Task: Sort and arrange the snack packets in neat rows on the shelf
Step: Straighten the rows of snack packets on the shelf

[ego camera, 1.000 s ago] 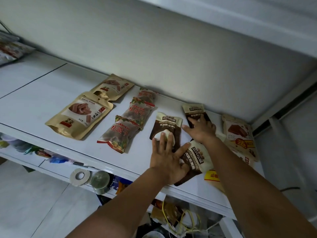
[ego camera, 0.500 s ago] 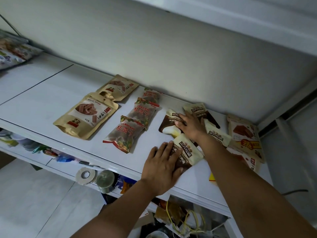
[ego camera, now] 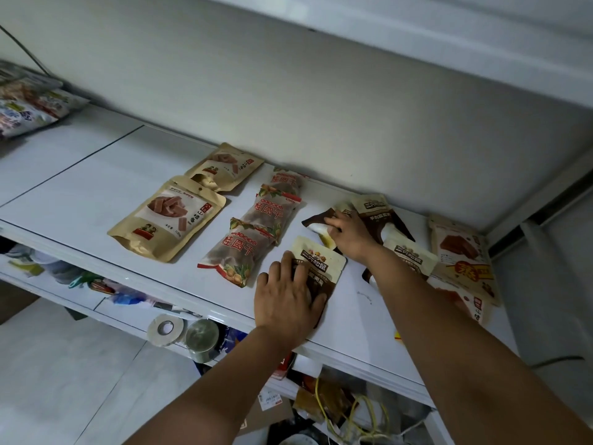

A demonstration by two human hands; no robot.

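Cream-and-brown foil snack packet (ego camera: 321, 268) pinned flat under left hand (ego camera: 288, 300), squaring row; right hand (ego camera: 348, 237) fingers spread flat, dragging skewed matching packet (ego camera: 321, 223) into line.

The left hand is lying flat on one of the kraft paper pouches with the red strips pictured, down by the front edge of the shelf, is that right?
Not quite. In the head view the left hand does lie flat by the shelf's front edge, but on a cream and brown packet, not a kraft pouch. The two kraft pouches lie further left, untouched.
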